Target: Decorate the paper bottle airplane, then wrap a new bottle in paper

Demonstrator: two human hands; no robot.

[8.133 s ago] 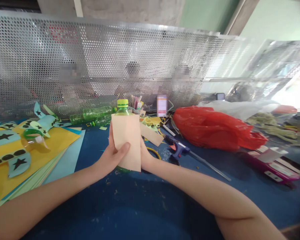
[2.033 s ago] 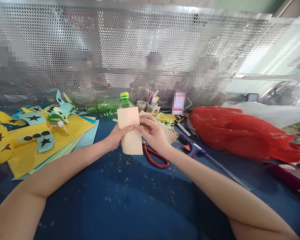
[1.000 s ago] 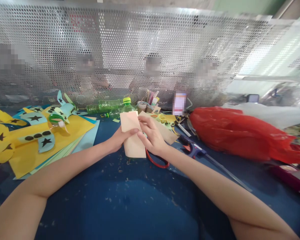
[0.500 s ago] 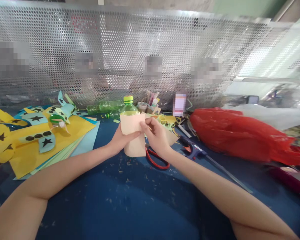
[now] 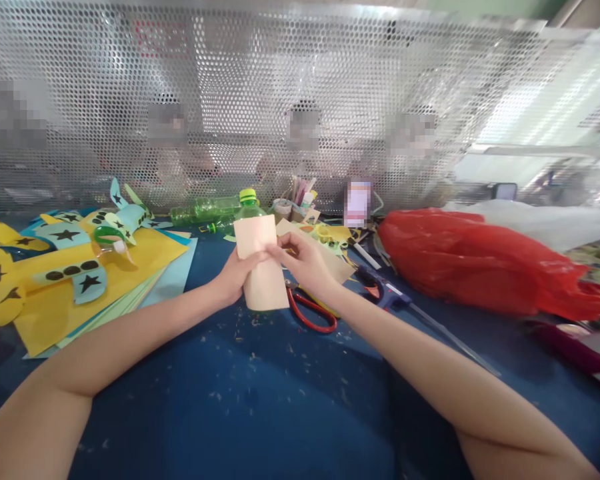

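A green plastic bottle (image 5: 249, 205) with a yellow-green cap stands in front of me, tilted a little to the left. Pale peach paper (image 5: 265, 288) lies around its body and hides most of it. My left hand (image 5: 235, 275) is closed around the bottle's left side, thumb pressed on the paper. With bent fingers, my right hand (image 5: 303, 263) pinches the paper near its right edge. Red-handled scissors (image 5: 313, 319) lie just below my right hand, their blades partly hidden. A blue hot glue gun (image 5: 393, 293) rests to the right.
Paper-covered bottle airplanes (image 5: 55, 267) and coloured paper sheets (image 5: 165, 267) lie on the left. Green bottles (image 5: 205, 210) and a cup of sticks (image 5: 300, 207) stand behind. A red plastic bag (image 5: 455, 260) fills the right. Perforated metal panel (image 5: 260, 80) closes the back.
The bottle has tilted to the left in my hands, and the paper leans with it. Both hands keep their hold; the right one has shifted slightly left. The view has moved a little.
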